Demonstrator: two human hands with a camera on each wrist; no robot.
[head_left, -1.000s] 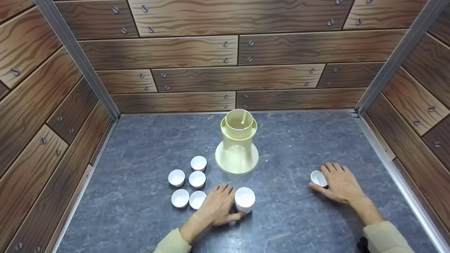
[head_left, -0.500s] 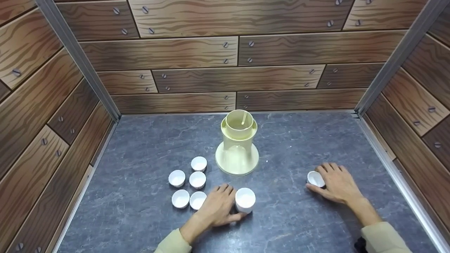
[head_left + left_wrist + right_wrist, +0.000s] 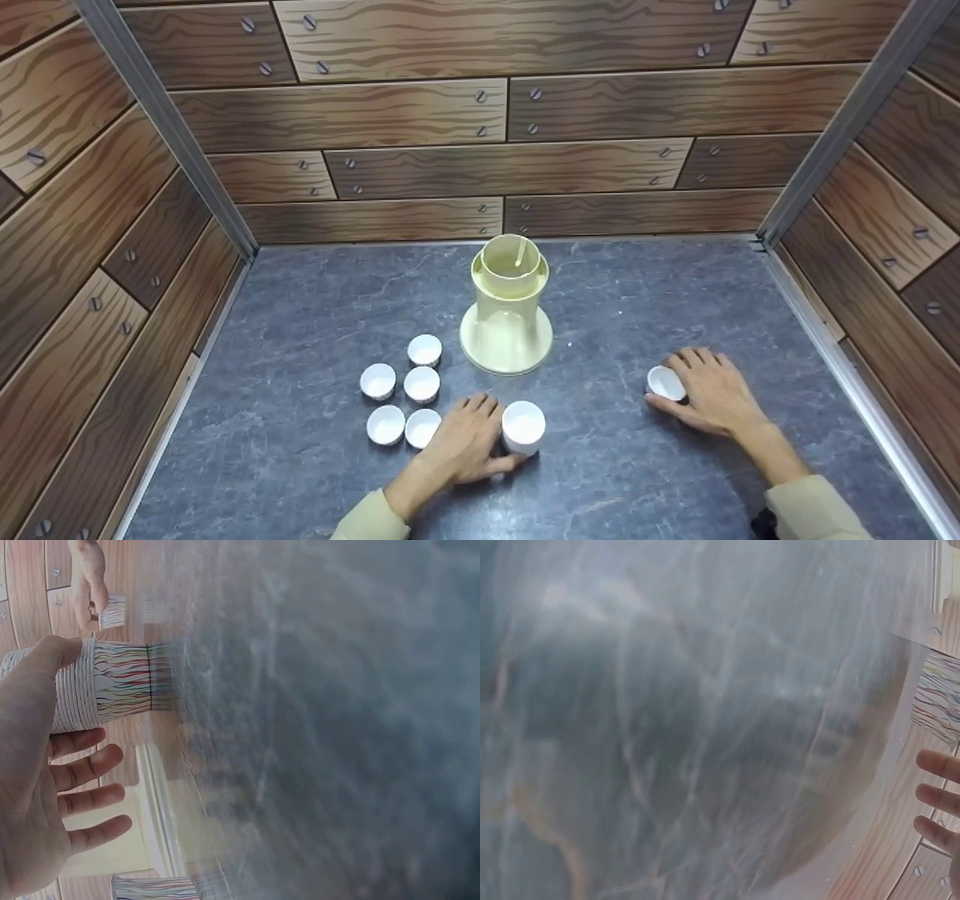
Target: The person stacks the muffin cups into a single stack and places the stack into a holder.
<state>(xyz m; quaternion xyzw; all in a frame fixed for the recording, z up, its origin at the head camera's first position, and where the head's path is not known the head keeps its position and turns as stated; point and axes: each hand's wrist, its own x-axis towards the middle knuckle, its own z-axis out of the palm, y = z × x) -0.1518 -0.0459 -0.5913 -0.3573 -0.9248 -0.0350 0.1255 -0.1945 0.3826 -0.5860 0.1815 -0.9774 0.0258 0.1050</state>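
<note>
In the head view my left hand grips a nested stack of white paper cups between thumb and fingers. The left wrist view shows the stack's many rims and the bottom cup's wavy coloured lines; the thumb lies over the rims and the other fingers spread below. Far to the right, my right hand holds a single paper cup at the tabletop, thumb on its near side and fingers on its far side. Part of that lined cup shows at the right wrist view's edge, above three fingertips.
Several single paper cups stand upright left of my left hand. A cream-coloured cylindrical holder with a wide round base stands behind the stack. Wood-patterned walls with metal edge strips enclose the dark marbled table.
My right hand has moved a little to the left along the table with its cup. The left hand and its stack stay in place.
</note>
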